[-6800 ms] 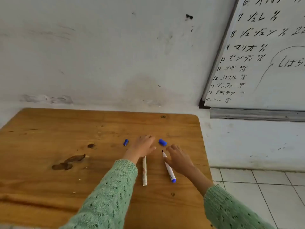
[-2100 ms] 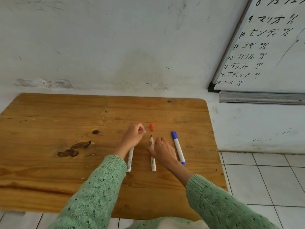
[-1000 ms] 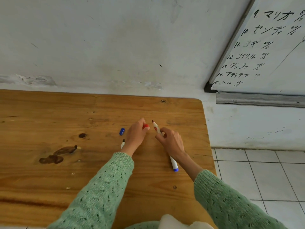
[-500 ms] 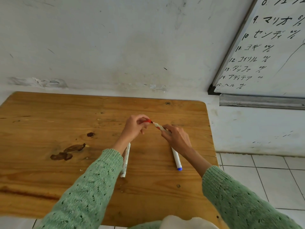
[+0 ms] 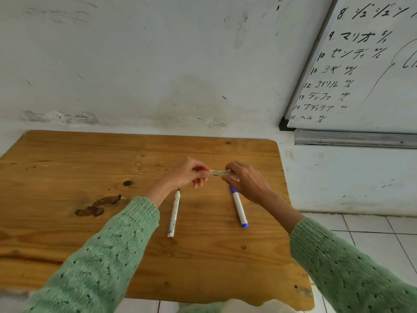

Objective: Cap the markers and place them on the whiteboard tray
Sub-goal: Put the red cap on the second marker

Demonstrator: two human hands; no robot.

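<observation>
Above the wooden table [image 5: 67,168], my right hand [image 5: 246,181] holds a white marker [image 5: 220,172] level by its barrel. My left hand [image 5: 187,172] pinches the red cap [image 5: 205,170], which sits on the marker's left end. A capped blue marker [image 5: 239,206] lies on the table under my right hand. An uncapped white marker [image 5: 174,213] with a dark tip lies under my left wrist. The metal whiteboard tray [image 5: 354,140] runs along the wall at the upper right.
The whiteboard [image 5: 365,64] with black writing hangs above the tray. Dark stains [image 5: 97,205] mark the table's left part. A white tiled floor [image 5: 372,231] lies to the right of the table. The table stands against a scuffed white wall.
The red cap has closed over the marker's tip and both hands have lifted the marker level above the table. The other two markers have not moved.
</observation>
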